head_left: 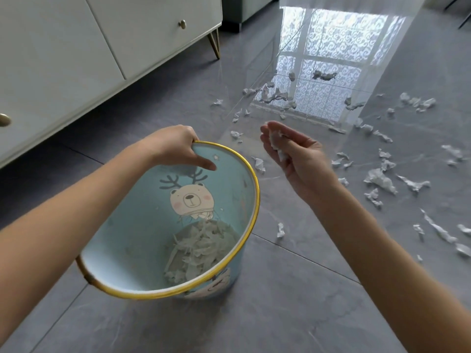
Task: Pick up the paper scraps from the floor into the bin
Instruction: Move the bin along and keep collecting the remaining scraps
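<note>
Littering glossy grey floor [293,301]: scraps [379,180].

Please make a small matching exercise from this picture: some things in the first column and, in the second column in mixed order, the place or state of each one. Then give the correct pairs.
Column one:
1. left hand
2. right hand
3. light blue round bin with a gold rim
4. white cabinet with brass knobs

Column two:
A. palm up, holding white paper scraps
B. stands against the left side of the room
C. grips the gold rim
D. tilted, with torn paper at the bottom

Pairs: 1-C, 2-A, 3-D, 4-B
</note>
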### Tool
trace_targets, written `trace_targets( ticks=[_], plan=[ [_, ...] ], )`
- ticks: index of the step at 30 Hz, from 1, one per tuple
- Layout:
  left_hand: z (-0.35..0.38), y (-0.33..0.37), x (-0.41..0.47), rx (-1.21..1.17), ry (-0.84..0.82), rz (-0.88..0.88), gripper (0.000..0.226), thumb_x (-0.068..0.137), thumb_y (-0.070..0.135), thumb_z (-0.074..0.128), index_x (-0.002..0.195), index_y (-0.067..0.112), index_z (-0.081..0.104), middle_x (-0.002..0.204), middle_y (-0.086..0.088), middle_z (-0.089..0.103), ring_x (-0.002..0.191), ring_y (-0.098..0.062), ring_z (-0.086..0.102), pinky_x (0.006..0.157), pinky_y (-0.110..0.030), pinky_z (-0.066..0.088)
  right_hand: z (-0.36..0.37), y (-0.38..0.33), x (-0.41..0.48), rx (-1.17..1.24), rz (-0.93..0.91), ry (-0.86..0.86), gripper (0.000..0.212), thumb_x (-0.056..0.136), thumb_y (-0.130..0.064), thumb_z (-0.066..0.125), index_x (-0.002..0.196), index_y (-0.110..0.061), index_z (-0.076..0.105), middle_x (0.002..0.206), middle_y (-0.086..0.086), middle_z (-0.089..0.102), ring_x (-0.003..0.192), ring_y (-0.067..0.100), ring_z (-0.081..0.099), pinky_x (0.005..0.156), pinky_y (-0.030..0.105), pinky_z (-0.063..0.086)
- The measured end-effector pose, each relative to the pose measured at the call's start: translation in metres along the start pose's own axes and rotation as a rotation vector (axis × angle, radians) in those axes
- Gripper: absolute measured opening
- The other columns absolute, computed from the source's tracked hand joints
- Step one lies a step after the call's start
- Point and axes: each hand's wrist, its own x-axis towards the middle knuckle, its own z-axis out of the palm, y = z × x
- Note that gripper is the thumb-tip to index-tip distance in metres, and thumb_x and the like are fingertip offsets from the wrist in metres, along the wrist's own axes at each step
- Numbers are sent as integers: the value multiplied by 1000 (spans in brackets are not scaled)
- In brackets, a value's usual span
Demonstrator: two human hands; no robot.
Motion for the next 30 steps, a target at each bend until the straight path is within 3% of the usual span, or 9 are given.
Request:
trace_targets(
  ticks=[5, 7, 9, 11, 14, 17, 22, 26, 30],
  plan=[
    [0, -6, 2, 22, 36, 11, 53, 54, 69, 67, 70, 19, 69, 66, 1, 66, 65, -22, 62, 58, -35, 49, 68, -11, -27, -570, -139, -280, 21, 88, 4, 54, 103, 0, 69, 88, 11, 71, 77, 16, 65, 74, 27, 57],
    [1, -5, 2, 56, 54, 28, 32, 62, 47, 61, 57, 16, 57, 59, -3, 58, 61, -27, 52, 50, -30, 39, 75, -7, -31, -936, -59, -449, 27, 92, -8, 50, 115, -9, 65, 97, 16, 69, 71, 16, 60, 69, 35, 55],
    [0, -4, -1, 33, 58, 21, 35, 74, 37, 62, 49, 16, 50, 52, -4, 51, 56, -26, 45, 47, -29, 32, 75, -7, -34, -1077, 67, -617, 34, 93, -16, 45, 125, -18, 59, 124, 17, 61, 105, 22, 61, 95, 41, 46],
    [0, -4, -2, 7, 54, 43, 37, 68, 56, 66, 50, 24, 59, 54, -2, 55, 53, -23, 48, 49, -30, 36, 71, -17, -37, -925, 77, -546, 37, 94, -6, 41, 125, -15, 57, 129, 6, 57, 116, 15, 54, 99, 25, 40],
    [3, -5, -4, 15, 41, 26, 46, 60, 65, 71, 63, 19, 68, 59, 1, 65, 57, -17, 59, 53, -30, 43, 46, -28, -31, -608, -122, -123, 24, 88, -3, 46, 99, -11, 65, 86, 5, 65, 71, 14, 57, 65, 17, 45],
    [3, -2, -5, 66, 48, 26, 50, 61, 67, 70, 68, 17, 70, 63, -1, 67, 61, -18, 62, 56, -32, 48, -17, -4, -7, -874, -148, 174, 17, 88, -4, 52, 82, -18, 61, 70, 2, 55, 56, 11, 46, 50, 16, 39],
    [4, -3, -6, 77, 61, 20, 52, 60, 66, 71, 66, 15, 69, 62, -3, 66, 60, -20, 61, 53, -30, 44, -117, 79, -18, -1709, 504, 84, 41, 83, -53, 57, 90, -13, 55, 87, 6, 64, 81, 24, 62, 65, 33, 44],
    [4, -2, -6, 81, 63, 24, 51, 61, 66, 71, 67, 15, 69, 63, -3, 67, 61, -20, 62, 54, -30, 44, -129, 115, -37, -2013, 236, 116, 37, 93, -46, 42, 99, -10, 49, 96, 12, 67, 91, 32, 64, 61, 33, 36],
    [4, -2, -6, 87, 70, 23, 52, 61, 68, 70, 66, 16, 69, 63, -4, 67, 60, -21, 61, 53, -30, 43, -138, 118, -34, -2275, -16, -99, 33, 58, -22, 83, 62, -13, 52, 45, 9, 58, 37, 28, 58, 34, 23, 37]
  ],
)
